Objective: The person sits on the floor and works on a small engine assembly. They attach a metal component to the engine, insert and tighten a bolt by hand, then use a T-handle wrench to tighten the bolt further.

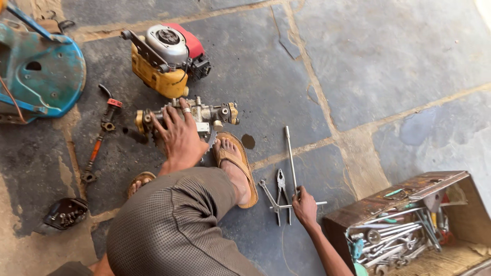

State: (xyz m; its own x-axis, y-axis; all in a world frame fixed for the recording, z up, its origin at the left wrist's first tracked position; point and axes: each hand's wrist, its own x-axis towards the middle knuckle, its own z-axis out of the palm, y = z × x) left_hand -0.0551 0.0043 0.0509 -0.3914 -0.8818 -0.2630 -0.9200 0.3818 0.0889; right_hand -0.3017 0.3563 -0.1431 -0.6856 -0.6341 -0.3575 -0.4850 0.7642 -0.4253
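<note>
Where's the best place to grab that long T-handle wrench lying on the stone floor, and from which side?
Grip the T-handle wrench at the crossbar end nearest the person, where the right hand already rests. Coming from above looks best: the shaft lies flat on the floor, pointing away. The pliers and a spanner crowd its left side, so the right side is freer.

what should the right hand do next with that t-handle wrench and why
Probably lift the T-handle wrench and carry it to the pump assembly. The right hand already grips its crossbar on the floor, while the left hand presses on the assembly, steadying it.
</note>
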